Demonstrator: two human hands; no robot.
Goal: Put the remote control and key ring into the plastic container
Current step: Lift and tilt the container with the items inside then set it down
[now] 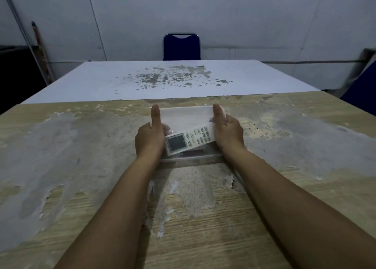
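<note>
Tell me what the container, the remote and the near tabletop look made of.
Container: clear, slightly frosted plastic; the table shows through.
Remote: white hard plastic, probably, with grey screen and small buttons.
Tabletop: wood-grain laminate, seemingly, worn and peeling in pale patches.

one view only, from a camera worn on the person's head, wide-angle, looking forward and down across a worn table. the bare forearms enter from the bottom corners of the frame and meet near the centre, where the left hand and right hand sit close to the lens. the far table edge runs across the upper middle, with a blue chair at top centre against the wall. straight lines bow toward the frame's edges. there is no second view to share any of the scene.
</note>
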